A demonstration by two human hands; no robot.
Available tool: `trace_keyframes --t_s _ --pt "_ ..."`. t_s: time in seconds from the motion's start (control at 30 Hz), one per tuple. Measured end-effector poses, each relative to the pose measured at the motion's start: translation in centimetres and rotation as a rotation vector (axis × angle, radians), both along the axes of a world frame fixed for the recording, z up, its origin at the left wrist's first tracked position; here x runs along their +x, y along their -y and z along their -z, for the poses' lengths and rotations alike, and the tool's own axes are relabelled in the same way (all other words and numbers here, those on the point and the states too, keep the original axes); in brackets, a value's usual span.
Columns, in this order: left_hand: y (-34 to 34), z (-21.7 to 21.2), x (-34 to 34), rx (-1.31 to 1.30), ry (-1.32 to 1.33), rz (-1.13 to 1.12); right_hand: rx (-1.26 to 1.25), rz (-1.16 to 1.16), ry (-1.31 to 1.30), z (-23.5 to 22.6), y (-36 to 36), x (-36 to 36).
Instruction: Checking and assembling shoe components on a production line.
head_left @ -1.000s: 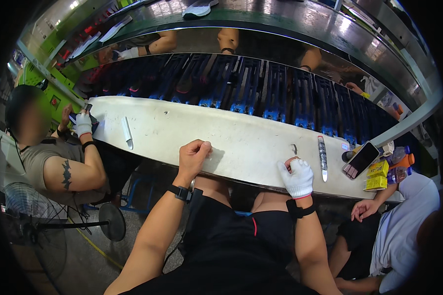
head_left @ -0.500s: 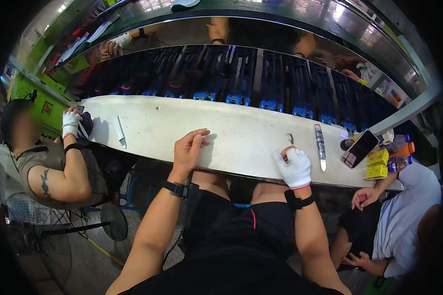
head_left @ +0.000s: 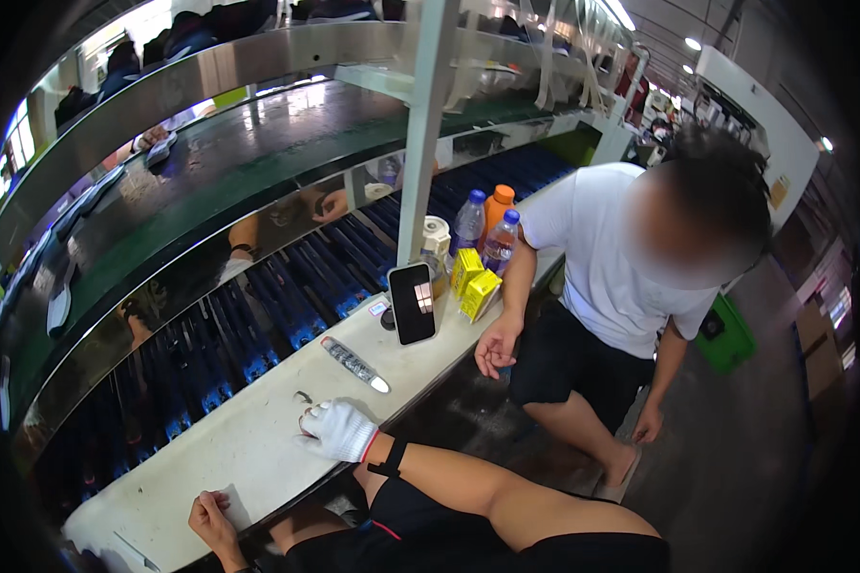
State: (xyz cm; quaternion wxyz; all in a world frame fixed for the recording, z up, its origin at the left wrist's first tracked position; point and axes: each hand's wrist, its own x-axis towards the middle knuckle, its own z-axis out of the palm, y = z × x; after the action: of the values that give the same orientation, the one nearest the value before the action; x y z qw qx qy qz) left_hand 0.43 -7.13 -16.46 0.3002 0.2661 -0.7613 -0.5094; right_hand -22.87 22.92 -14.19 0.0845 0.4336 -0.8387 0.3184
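Bare left hand and white knit-gloved right hand seen at off-white bench; fingers loosely curled, nothing seen grasped. Slim black-and-silver tool untouched; no work judged underway.

A red-hemmed white glove, black wristband — and, apparently, black shorts are worn.

Black-screened phone, two yellow boxes, bottles (two blue-capped, one orange), green crate.
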Motion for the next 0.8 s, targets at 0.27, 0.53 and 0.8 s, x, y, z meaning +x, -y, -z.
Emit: trace_keyframes --t_s 0.27,0.53,0.8 --pt "-0.6 -1.6 -1.3 0.012 -0.124 0.039 -0.059 0.033 -0.132 0.0 1.0 -0.8" --pt "0.1 -0.4 0.3 -0.172 0.03 -0.116 -0.07 0.017 -0.138 -0.9 1.0 0.4" --pt "1.8 1.8 0.1 -0.144 -0.013 -0.059 -0.043 0.042 -0.118 -0.3 1.0 -0.1"
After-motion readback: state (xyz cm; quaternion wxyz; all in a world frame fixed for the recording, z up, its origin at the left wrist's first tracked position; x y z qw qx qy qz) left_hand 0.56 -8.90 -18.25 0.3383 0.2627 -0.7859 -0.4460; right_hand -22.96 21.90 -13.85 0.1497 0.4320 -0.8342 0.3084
